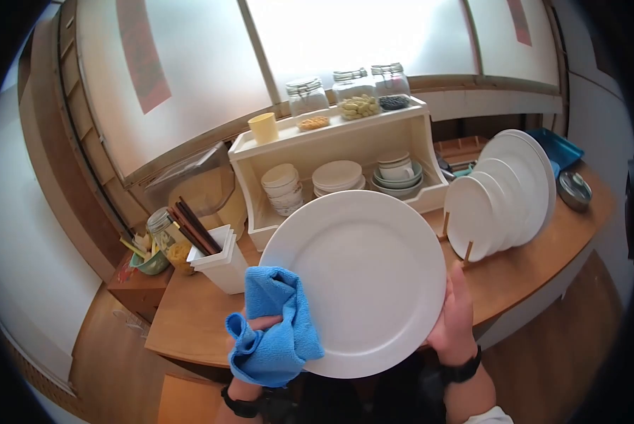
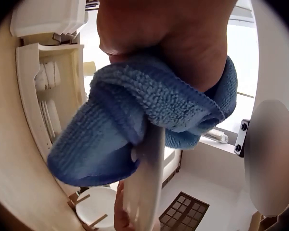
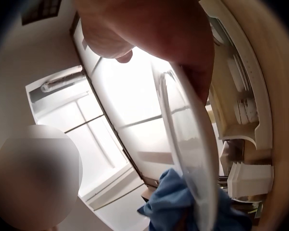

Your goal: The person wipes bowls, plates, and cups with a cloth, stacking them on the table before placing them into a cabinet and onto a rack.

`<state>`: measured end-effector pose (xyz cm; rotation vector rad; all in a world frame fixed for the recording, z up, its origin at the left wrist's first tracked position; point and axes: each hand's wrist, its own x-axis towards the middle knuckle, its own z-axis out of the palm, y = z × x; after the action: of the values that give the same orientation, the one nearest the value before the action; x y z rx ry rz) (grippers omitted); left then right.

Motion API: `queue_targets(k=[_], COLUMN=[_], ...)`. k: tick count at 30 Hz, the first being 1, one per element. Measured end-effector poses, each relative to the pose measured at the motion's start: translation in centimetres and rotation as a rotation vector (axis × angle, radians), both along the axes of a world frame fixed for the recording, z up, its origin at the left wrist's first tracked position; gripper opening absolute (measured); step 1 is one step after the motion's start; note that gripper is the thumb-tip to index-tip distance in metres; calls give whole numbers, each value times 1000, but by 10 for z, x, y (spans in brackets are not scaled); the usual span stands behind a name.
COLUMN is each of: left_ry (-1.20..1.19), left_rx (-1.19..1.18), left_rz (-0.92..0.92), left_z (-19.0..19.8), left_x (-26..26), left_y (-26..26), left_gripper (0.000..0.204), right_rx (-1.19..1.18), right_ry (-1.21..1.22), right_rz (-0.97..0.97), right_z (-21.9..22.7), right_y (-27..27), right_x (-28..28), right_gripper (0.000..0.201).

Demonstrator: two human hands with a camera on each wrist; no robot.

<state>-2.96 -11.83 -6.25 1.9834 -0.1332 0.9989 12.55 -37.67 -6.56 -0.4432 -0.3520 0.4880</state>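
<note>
A large white plate point(image 1: 363, 283) is held up in front of the body, its face toward the head camera. My right hand point(image 1: 454, 314) grips its right rim, thumb on the near side. At the lower left rim, my left hand point(image 1: 264, 324) holds a blue cloth point(image 1: 288, 321) folded over the plate's edge. Much of that hand is hidden by the cloth in the head view. In the left wrist view the cloth point(image 2: 134, 101) wraps both sides of the rim under the hand. The right wrist view shows the plate point(image 3: 192, 139) edge-on below the right hand point(image 3: 154, 33).
On the wooden table point(image 1: 190, 325) stand a white shelf point(image 1: 243, 184) with bowls and small plates, and a rack of white plates point(image 1: 472, 219) at the right. Glass jars point(image 1: 356, 95) and a yellow cup point(image 1: 264, 128) top the shelf. A white holder point(image 1: 221, 268) with chopsticks stands left.
</note>
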Motion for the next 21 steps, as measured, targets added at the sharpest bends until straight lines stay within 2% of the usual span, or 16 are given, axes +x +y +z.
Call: queue_targets(k=[1,2,4,5,6,8,12,14,15,18,20,21], left_ry=[15,22,108,163,170,144,304,310,335,282,183,146], left_rx=[-79,-73,42,120,125,832,767,863,828,955,911,814], left_rz=[-119,-130,65,179,175,531,47,-49,-82,214,387,421], left_z=[7,10,25,34,40,45,6,1,1,15,41,46], left_x=[2,2,-4,0,5,14,6,-5,-1,14,26,30], left_y=[3,1,-12,-21,-29,-46,-101,-117,-106,-64,-45,-42], left_gripper=[43,43,45,47,47,49,48,43,45,43,45,46], right_rx=[20,27,-69,-67,-55,-40,-31,-55,-23,-32,-22,-15], right_ry=[57,63,70,77,80,91,77,69,87,85,59,62], right_rz=[102,91,-70,-74,-148,-220,-327,-369,-363,-370,-381,-379], right_z=[0,-4,-1,-1,-1,-2,-1,1,0,1,6,9], right_y=[-1,-1,8,12,17,23,24,22,20,12,9,10], right_x=[5,3,-10,-16,-22,-29,-31,-30,-31,-40,-45,-47], right_gripper=[62,62,55,55,53,51,49,48,48,49,49,49])
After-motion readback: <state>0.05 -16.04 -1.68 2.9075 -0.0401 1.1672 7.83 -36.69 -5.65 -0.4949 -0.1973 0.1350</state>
